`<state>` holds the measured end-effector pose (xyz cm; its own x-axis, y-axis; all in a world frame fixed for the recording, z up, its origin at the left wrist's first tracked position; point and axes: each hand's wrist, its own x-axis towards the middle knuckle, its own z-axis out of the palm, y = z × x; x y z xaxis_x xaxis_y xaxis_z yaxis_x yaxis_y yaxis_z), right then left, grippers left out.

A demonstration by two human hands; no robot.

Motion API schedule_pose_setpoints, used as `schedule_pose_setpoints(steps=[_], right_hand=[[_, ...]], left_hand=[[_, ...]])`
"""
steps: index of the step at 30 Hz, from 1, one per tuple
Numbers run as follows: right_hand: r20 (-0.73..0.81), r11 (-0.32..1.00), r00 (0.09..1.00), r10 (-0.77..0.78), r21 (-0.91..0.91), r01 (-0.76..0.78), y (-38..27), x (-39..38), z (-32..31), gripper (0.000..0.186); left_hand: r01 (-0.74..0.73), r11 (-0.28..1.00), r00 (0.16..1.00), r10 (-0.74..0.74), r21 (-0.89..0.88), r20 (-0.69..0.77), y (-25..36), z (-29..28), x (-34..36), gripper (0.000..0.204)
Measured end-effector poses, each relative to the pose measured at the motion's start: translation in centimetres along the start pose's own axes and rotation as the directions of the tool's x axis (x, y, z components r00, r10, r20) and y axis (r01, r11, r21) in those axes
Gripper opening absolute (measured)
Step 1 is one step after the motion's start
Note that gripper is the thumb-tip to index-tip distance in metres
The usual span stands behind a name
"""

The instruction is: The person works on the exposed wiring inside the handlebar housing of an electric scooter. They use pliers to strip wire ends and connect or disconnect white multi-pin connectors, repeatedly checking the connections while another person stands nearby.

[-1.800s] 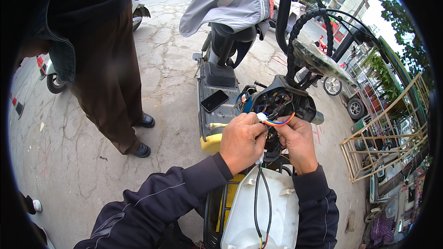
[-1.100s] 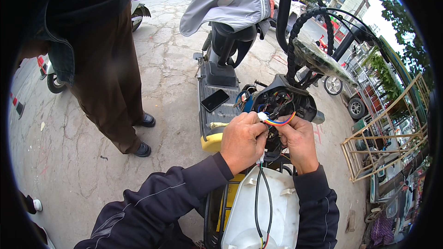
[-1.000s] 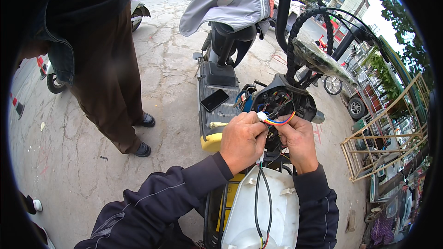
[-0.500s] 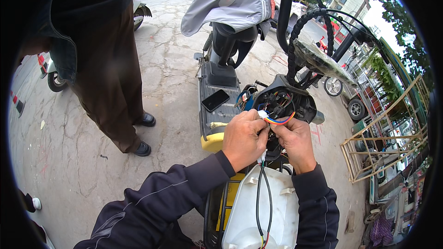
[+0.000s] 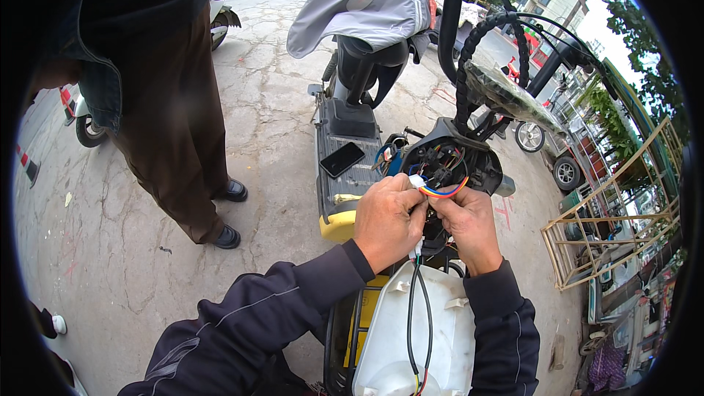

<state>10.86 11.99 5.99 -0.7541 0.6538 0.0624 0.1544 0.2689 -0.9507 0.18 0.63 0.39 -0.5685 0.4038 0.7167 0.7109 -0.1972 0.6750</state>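
Both my hands meet in front of the opened front housing (image 5: 480, 158) of an electric scooter, where many wires and connectors are bunched. My left hand (image 5: 389, 220) is closed in a pinch at a white plug connector (image 5: 416, 180). Red, yellow and blue wires (image 5: 446, 192) bow out of that plug toward my right hand (image 5: 471, 226), whose thumb and fingers pinch them. The exact fingertip contact is partly hidden. Below, a black two-strand cable (image 5: 411, 315) with a white connector end hangs over a white plastic panel (image 5: 389, 352).
A phone (image 5: 342, 159) lies on the scooter's footboard (image 5: 334, 185). A grey jacket (image 5: 359, 11) drapes over the seat. Someone in dark trousers (image 5: 172, 125) stands at the left. Handlebar and cables (image 5: 484, 29) rise at the upper right, near a wooden frame (image 5: 616, 213).
Almost nothing differs. The coloured wires and the fingers around them have shifted very slightly, and both hands keep their hold.
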Motion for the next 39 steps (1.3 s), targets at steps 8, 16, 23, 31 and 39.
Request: schedule_pose_setpoints(steps=[8,16,23,31,39], right_hand=[[-0.009,1.0,1.0,-0.002,-0.025,0.002,0.01,0.0,-0.06,0.02],[0.004,1.0,1.0,-0.014,-0.001,0.014,-0.06,-0.03,0.01,0.019],[-0.007,1.0,1.0,-0.002,-0.026,0.002,0.01,0.03,-0.11,0.02],[0.006,1.0,1.0,-0.017,-0.008,0.017,0.0,0.01,-0.04,0.02],[0.015,1.0,1.0,-0.013,-0.003,0.013,0.05,0.08,-0.11,0.02]], left_hand=[[0.0,1.0,1.0,0.0,0.005,-0.005,-0.01,0.05,0.01,0.008],[-0.003,1.0,1.0,0.003,0.004,-0.004,0.08,-0.03,0.04,0.007],[-0.008,1.0,1.0,0.008,0.002,-0.005,-0.1,0.08,0.02,0.008],[0.0,1.0,1.0,0.0,-0.004,0.006,-0.09,0.02,-0.02,0.008],[-0.007,1.0,1.0,0.007,0.0,-0.001,-0.18,0.17,-0.03,0.009]])
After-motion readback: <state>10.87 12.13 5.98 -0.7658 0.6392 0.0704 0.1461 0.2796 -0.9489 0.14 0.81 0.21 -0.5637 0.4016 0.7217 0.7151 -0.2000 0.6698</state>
